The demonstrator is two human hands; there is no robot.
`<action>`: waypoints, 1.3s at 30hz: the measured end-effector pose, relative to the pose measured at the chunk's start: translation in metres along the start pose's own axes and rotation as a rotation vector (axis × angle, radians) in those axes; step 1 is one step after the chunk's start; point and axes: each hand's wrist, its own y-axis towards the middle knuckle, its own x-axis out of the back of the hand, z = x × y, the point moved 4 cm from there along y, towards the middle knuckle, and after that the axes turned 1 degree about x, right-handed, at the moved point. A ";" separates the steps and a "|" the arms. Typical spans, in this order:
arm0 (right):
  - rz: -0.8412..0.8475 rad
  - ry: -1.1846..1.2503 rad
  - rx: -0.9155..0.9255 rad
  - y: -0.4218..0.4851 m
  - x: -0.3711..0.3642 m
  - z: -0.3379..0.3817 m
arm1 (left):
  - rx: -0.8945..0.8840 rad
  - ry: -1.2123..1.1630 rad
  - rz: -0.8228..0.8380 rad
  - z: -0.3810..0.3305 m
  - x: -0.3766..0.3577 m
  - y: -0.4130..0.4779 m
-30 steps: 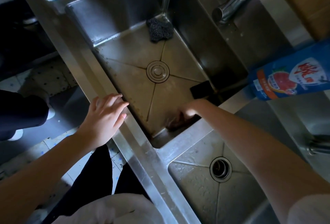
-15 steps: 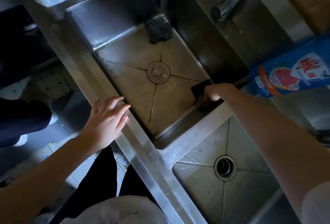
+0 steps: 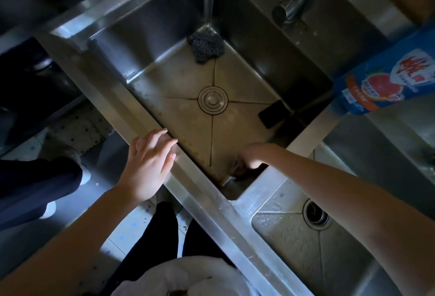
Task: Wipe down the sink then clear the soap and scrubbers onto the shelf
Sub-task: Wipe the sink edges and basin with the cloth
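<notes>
The left hand [image 3: 150, 166] lies flat on the front rim of the sink [image 3: 127, 107], its grip spread and holding nothing, seemingly to brace the body while the other arm reaches down. The right hand [image 3: 250, 157] is low in the near corner of the basin, knuckles up, over something dark. The light is too dim to tell whether its grip pinches a cloth or only presses on the steel, though wiping looks like the step in hand. The wire scrubber [image 3: 205, 47] sits in the far corner, well apart from both hands. The dark sponge [image 3: 273, 113] rests by the right wall, nearer the right hand, and the soap bottle [image 3: 388, 79] is up on the bench past that wall, none of them touched
</notes>
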 end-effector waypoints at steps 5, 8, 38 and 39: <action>-0.075 0.189 -0.077 0.002 -0.004 0.021 | -0.052 -0.023 0.029 0.014 0.006 0.007; -0.122 0.336 -0.098 0.002 -0.006 0.038 | -0.088 -0.013 0.019 0.028 0.011 0.014; -0.237 1.325 0.071 0.029 0.098 0.136 | -0.113 0.092 -0.092 0.128 0.053 0.043; -0.235 1.344 0.067 0.028 0.095 0.133 | -0.105 0.096 -0.102 0.128 0.053 0.043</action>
